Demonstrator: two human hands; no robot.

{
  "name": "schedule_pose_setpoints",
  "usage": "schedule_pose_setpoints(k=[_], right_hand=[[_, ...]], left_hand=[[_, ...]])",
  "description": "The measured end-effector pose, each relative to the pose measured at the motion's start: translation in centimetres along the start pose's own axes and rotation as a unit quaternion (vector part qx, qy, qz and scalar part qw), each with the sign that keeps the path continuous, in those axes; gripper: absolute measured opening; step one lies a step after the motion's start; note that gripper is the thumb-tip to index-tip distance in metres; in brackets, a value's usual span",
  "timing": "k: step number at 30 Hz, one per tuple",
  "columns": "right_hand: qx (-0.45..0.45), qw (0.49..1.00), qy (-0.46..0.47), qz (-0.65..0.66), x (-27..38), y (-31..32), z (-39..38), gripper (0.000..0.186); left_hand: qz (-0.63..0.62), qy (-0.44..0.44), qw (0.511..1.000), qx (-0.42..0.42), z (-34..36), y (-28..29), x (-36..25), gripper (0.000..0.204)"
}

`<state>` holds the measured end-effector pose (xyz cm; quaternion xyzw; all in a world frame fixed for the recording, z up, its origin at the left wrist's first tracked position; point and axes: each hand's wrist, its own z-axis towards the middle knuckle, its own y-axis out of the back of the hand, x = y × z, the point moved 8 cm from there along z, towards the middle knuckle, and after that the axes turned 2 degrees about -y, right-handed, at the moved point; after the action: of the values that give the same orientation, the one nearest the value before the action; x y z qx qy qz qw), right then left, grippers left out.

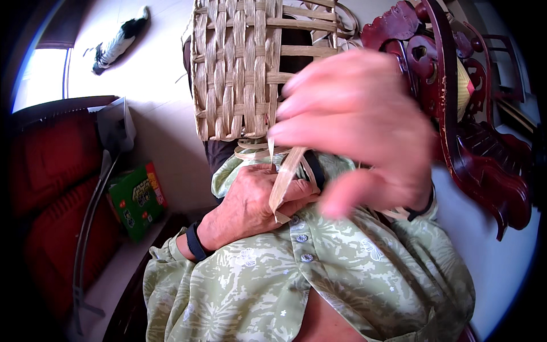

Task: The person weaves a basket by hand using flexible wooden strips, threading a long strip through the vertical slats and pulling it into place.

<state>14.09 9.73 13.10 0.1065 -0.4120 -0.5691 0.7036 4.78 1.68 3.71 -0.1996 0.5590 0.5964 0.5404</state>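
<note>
A half-woven basket (231, 74) of flat tan strips stands in front of me, with its left part closely woven and gaps between the cross strips on its right. Below its lower edge, my left hand (242, 199) is closed on a flat tan strip (289, 168), which bends over the fingers. A thin strip runs upward beside that hand. My right hand (364, 114) is raised to the right, blurred by motion, its thumb apart from the fingers. It covers the basket's lower right part. I see nothing held in it.
A carved dark red wooden chair (447, 102) stands close on the right. To the left are a red slatted seat (57, 228), a curved metal stand (91, 233) and a green box (137, 199). A black and white animal (119, 41) lies on the floor at the far left.
</note>
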Motion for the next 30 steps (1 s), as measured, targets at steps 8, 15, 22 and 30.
schedule_pose_setpoints(k=[8, 15, 22, 30], right_hand=[[0.299, 0.796, -0.285, 0.442, 0.8, -0.2, -9.1, 0.021], [0.079, 0.876, -0.446, 0.163, -4.6, -3.0, -12.2, 0.022], [0.06, 0.598, -0.63, 0.492, -3.3, -11.1, -11.8, 0.04], [0.091, 0.811, -0.269, 0.511, 3.1, -7.9, -6.1, 0.025]], left_hand=[[-0.226, 0.205, 0.946, -0.108, -3.0, 0.8, 3.4, 0.01], [-0.175, 0.107, 0.978, -0.048, -2.1, 0.2, 2.3, 0.013], [-0.023, 0.054, 0.998, 0.004, -1.9, 0.4, 1.2, 0.013], [-0.168, 0.272, 0.945, -0.065, -3.1, 0.4, 4.9, 0.031]])
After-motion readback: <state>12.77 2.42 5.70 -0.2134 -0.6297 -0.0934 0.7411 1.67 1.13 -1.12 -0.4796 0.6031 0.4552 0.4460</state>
